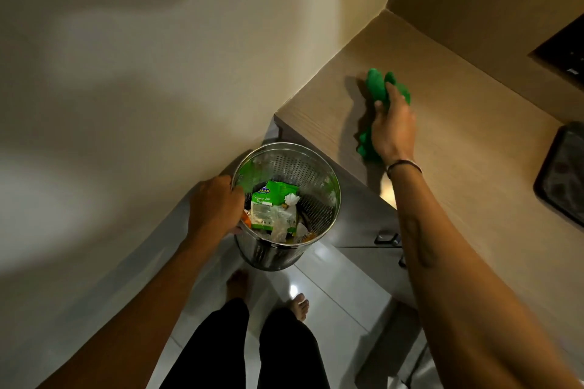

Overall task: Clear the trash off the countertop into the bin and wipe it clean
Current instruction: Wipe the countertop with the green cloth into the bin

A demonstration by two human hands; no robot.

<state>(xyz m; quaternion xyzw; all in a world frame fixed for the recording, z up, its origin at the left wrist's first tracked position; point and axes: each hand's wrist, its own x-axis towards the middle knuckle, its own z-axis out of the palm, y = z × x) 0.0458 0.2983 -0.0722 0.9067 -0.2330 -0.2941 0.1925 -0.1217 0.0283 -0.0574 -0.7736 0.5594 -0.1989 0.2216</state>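
A perforated steel bin (311,174) is held up beside the corner of the wooden countertop (467,148), its rim just below the counter's edge. Inside lie a green snack wrapper (271,205), a crumpled white tissue (291,198) and other scraps. My left hand (215,205) is shut on the bin's left rim, fingers curled over the edge. My right hand (393,126) presses a green cloth (377,88) flat on the countertop near its left edge. The cloth sticks out beyond my fingers and below my palm.
A dark tray (559,174) sits at the countertop's right side, and a black cooktop (565,50) lies at the far right. A beige wall rises to the left. Below are cabinet fronts with handles (387,238), a glossy tiled floor and my bare feet (298,305).
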